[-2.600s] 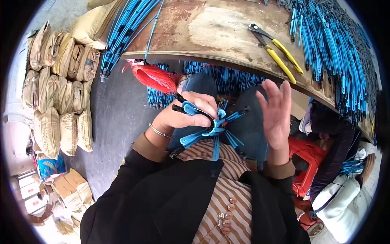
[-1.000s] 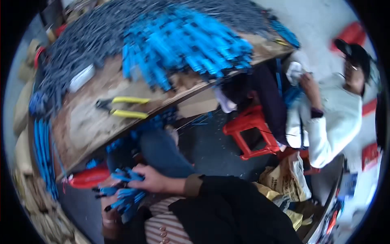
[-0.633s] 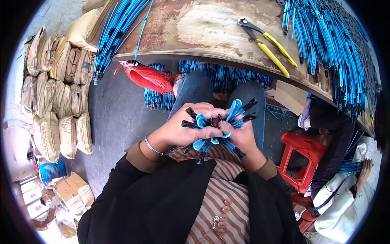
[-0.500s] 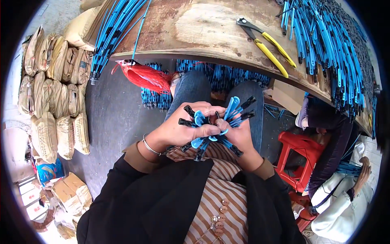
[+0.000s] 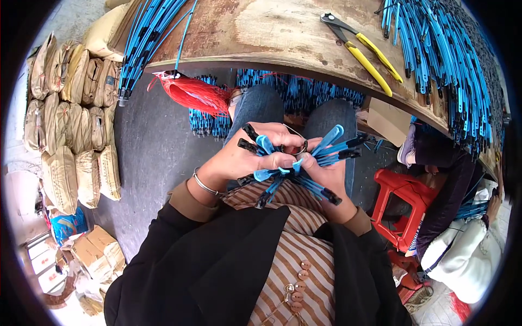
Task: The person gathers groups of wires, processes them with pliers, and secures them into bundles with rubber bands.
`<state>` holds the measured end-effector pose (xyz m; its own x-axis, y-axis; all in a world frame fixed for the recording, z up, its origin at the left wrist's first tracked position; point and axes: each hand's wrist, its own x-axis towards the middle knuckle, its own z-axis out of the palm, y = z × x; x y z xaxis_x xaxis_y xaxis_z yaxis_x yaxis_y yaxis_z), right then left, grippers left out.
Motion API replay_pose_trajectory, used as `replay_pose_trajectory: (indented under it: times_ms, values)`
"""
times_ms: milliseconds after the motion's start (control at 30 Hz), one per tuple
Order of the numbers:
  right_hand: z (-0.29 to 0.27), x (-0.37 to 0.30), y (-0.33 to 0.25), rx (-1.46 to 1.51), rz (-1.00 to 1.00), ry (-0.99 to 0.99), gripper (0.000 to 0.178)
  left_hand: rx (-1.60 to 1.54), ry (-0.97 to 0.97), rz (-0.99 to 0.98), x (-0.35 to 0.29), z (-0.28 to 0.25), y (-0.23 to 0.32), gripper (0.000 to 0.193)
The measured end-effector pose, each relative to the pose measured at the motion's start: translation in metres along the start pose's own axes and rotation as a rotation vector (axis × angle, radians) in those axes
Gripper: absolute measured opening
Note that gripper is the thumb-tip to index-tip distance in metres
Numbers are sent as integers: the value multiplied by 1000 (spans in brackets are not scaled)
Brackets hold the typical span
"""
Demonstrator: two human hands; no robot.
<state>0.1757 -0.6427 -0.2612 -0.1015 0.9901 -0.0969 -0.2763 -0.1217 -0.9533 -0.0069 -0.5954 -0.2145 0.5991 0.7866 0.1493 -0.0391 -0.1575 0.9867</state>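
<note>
A fan of blue plastic strips with black tips [image 5: 330,139] spreads out in front of my lap, held between both hands. My left hand [image 5: 255,160] is closed around the strips on its side, with the thumb laid over the middle. From the right, my right hand [image 5: 328,173] grips the strips near their joined centre. Thumbs and fingertips meet there, pinching a thin dark wire [image 5: 292,130] that curves up between the hands. How the wire is fastened is hidden by my fingers.
Ahead is a wooden table [image 5: 272,27] bearing yellow-handled pliers [image 5: 367,57] and heaps of blue strips [image 5: 440,65]. Red cord [image 5: 198,95] hangs under its edge. Brown sacks [image 5: 70,127] are stacked at left. A red stool [image 5: 399,206] and another person [image 5: 462,255] are at right.
Both hands have shifted slightly right with the strips, and the fan has spread wider. A thin wire loop now shows above the fingertips.
</note>
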Motion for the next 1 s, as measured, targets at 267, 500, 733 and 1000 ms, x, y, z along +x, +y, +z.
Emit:
replay_pose_trajectory:
  times_ms: [267, 500, 733, 1000]
  values:
    - [-11, 12, 6, 69, 116, -57, 17, -43, 62, -71, 8, -1, -7, 22]
    - [-34, 40, -20, 170, 149, -486, 49, -101, -191, 54, 14, -16, -18, 16]
    - [-36, 65, -22, 94, 20, -781, 62, -110, -305, 27, 25, -20, -19, 14]
    - [-42, 77, -49, -61, 266, -877, 17, -69, -345, 25, 31, -10, -21, 15]
